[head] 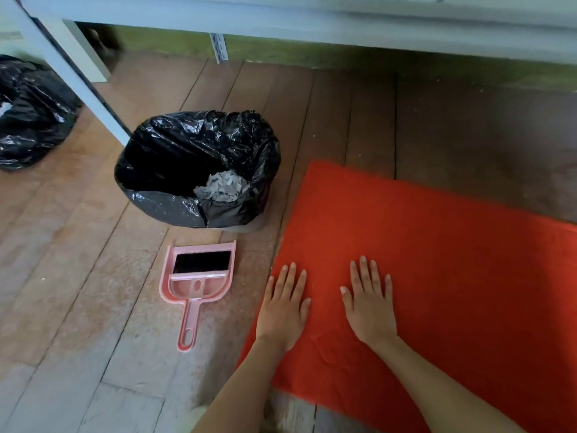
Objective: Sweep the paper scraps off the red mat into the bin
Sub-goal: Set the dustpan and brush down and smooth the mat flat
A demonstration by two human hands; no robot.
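Observation:
The red mat (437, 260) lies on the wooden floor at the right, with no scraps visible on it. My left hand (282, 310) and my right hand (370, 304) both rest flat on its near left part, palms down, fingers apart, holding nothing. Left of the mat lies a pink dustpan (196, 284) with a black-bristled brush nested in it, handle pointing toward me. Beyond it stands the bin (175, 201), lined with a black plastic bag, with crumpled white paper scraps (223, 185) inside.
A second black plastic bag (31, 114) sits at the far left. A white table leg (78, 79) slants down beside the bin, and a pale table edge (312, 23) spans the top. Wooden floorboards (78, 260) surround everything.

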